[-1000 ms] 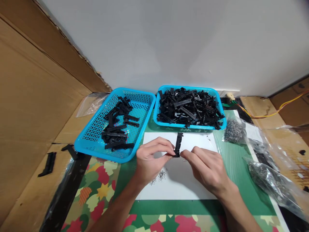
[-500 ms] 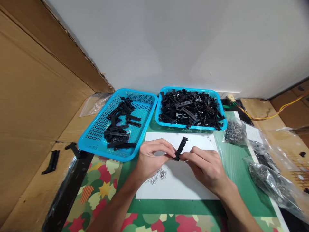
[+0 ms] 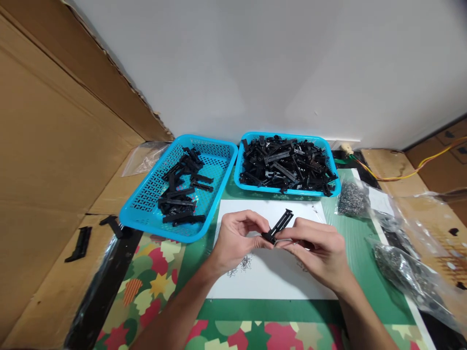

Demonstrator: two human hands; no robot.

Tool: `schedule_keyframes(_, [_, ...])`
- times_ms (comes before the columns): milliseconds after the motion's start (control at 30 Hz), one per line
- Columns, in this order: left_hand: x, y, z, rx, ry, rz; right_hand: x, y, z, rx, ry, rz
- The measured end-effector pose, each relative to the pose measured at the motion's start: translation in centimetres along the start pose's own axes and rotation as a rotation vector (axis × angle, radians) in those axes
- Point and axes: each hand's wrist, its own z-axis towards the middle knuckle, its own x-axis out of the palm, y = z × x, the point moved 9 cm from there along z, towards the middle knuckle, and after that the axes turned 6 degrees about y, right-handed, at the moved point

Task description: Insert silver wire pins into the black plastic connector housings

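Note:
Above the white sheet (image 3: 270,282), my left hand (image 3: 235,240) pinches the lower end of a slotted black plastic part (image 3: 280,224) between thumb and fingers. It tilts up to the right. My right hand (image 3: 321,245) is closed in a pinch against the same end. A thin, light, metal-looking piece (image 3: 295,242) shows between its finger and thumb; its exact kind is too small to tell. Small thin wire pieces (image 3: 245,263) lie in a loose pile on the sheet below my left hand. More wire pieces (image 3: 302,266) show beside my right hand.
A blue basket (image 3: 127,221) at left holds several black parts; another blue basket (image 3: 288,191) behind is heaped with them. Two loose black parts (image 3: 80,243) lie at far left. Plastic bags of metal pieces (image 3: 352,199) sit at right, near yellow and red wires (image 3: 394,179).
The black part has tilted further to the right and turned, so its slotted side shows. My right hand has shifted slightly right, exposing wire pieces beside it.

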Motion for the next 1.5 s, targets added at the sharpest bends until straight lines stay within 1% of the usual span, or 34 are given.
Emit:
schedule_keyframes(133, [0.5,0.4,-0.4,-0.02,0.014,-0.022,-0.6,0.1,-0.1,-0.023,-0.013,-0.031])
schedule_keyframes(200, [0.4,0.1,-0.5,-0.004,0.015,0.026,-0.8,0.1,0.0,-0.028,-0.006,-0.066])
schedule_keyframes(267, [0.3,-0.9,-0.5,0.066,0.018,0.167,-0.9,0.0,0.1,-0.029,0.002,-0.104])
schedule_keyframes(367, [0.7,-2.9,-0.6,0.26,0.061,0.425,-0.7,-0.7,0.0,-0.005,0.032,-0.164])
schedule_keyframes(433, [1.2,-3.6,-0.7,0.35,0.101,0.53,-0.4,-1.4,0.0,0.02,0.058,-0.193])
schedule_keyframes(467, [1.3,-3.6,-0.7,0.365,0.114,0.574,-0.2,-1.7,-0.1,0.03,0.071,-0.201])
schedule_keyframes(567, [1.1,-2.8,-0.6,0.315,0.094,0.683,-0.1,-2.4,-0.1,0.08,0.09,-0.224])
schedule_keyframes(700, [0.4,-1.4,-0.7,0.234,0.062,0.736,-1.2,-2.9,0.1,0.211,0.054,-0.281])
schedule_keyframes(800, [0.3,-0.6,-0.8,0.198,0.063,0.734,-1.2,-3.3,0.3,0.302,0.106,-0.256])
schedule_keyframes(900, [0.2,-0.3,-0.7,0.169,0.061,0.723,-1.0,-4.2,0.2,0.383,0.16,-0.248])
schedule_keyframes(1000, [0.0,-0.5,-0.6,0.139,0.032,0.706,-1.4,-5.6,-0.3,0.455,0.124,-0.264])
schedule_keyframes(1067, [-0.5,-0.6,-0.6,0.107,-0.012,0.691,-1.9,-6.5,-0.8,0.5,0.078,-0.268])
schedule_keyframes(1133, [-1.0,-0.5,-0.6,0.062,-0.054,0.67,-2.0,-7.3,-1.1,0.54,0.068,-0.28])
schedule_keyframes(1200, [-1.4,-0.2,-0.5,0.016,-0.071,0.64,-1.7,-7.9,-1.3,0.567,0.099,-0.298])
schedule_keyframes(1300, [-1.4,0.4,-0.5,-0.037,-0.057,0.589,-0.8,-8.6,-1.2,0.575,0.144,-0.302])
schedule_keyframes(1500, [-1.2,0.9,-0.3,-0.094,-0.038,0.473,0.2,-8.8,-1.0,0.551,0.194,-0.299])
